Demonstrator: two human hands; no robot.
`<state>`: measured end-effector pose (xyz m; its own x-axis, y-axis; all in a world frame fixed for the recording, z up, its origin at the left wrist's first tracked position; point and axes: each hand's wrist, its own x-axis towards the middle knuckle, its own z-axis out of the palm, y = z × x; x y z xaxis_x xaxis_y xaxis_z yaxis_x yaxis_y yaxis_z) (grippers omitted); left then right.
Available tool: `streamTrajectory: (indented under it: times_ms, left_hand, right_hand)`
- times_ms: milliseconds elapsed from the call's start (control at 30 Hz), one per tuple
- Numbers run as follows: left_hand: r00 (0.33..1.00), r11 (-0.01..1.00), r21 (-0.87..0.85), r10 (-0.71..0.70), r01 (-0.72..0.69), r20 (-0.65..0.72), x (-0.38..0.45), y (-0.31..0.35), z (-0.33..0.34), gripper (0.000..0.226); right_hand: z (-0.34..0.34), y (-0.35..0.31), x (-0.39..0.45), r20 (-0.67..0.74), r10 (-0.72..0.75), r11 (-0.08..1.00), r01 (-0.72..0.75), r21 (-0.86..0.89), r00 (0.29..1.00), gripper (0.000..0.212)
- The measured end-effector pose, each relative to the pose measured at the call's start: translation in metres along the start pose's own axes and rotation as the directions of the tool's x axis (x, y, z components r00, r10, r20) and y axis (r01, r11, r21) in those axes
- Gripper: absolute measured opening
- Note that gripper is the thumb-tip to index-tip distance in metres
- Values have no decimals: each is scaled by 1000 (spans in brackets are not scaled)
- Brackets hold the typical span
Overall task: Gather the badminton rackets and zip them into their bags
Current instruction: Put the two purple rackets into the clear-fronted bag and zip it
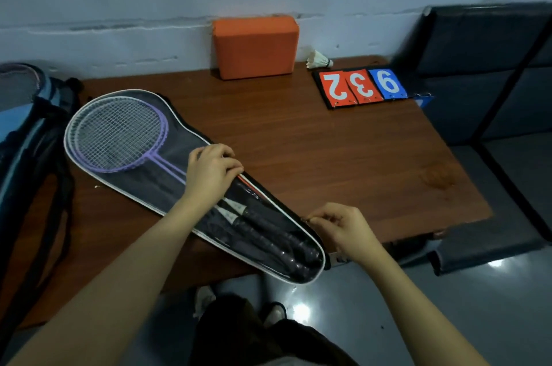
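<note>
The racket bag lies slantwise on the counter, its round head end toward the blue sports bag and its narrow handle end hanging just past the counter's near edge. Through its clear face, the purple rackets show inside, heads in the round end, dark wrapped handles down in the narrow end.

The step in hand looks like starting the zip at the handle end. To do it well, the bag's edge should be kept flat and taut ahead of the slider, the two sides of the seam brought together so no cloth or racket shaft catches, and the pull run steadily along the bag's far edge toward the head. A red shaft shows right at that far edge under the left hand, so it should be tucked in before the slider reaches it.

The left hand rests across the middle of the bag, fingers curled over the far edge, seemingly pinching the seam to hold it down. The right hand sits at the bag's far edge near the handle end, its grip nearly closed, thumb and fingertips pinched together on something small there, most likely the zip pull; it is too small and dark to make out for certain.
</note>
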<state>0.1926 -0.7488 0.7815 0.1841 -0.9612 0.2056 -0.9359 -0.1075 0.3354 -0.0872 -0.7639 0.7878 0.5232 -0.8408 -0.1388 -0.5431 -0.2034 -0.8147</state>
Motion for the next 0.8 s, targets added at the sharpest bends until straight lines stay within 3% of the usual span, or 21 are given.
streamTrajectory:
  times_ms: [133,333,467,667,800]
  left_hand:
    - [999,998,-59,-37,38,28,-4,18,10,14]
    - [959,951,-252,225,-177,174,-59,84,41,24]
    - [976,951,-277,180,-140,124,-62,92,43,12]
    - [991,935,-337,131,-113,32,-35,92,37,7]
    - [991,941,-320,129,-108,46,-14,99,42,10]
  right_hand:
    - [1,10,-11,-45,47,999,-46,15,998,12]
    - [3,11,-9,-94,62,995,-54,84,994,10]
    - [4,14,-14,-64,-9,998,5,-61,998,11]
    - [-5,32,-35,-258,-58,993,30,-111,964,12]
    - [-2,50,-55,-284,59,992,-87,-86,957,12]
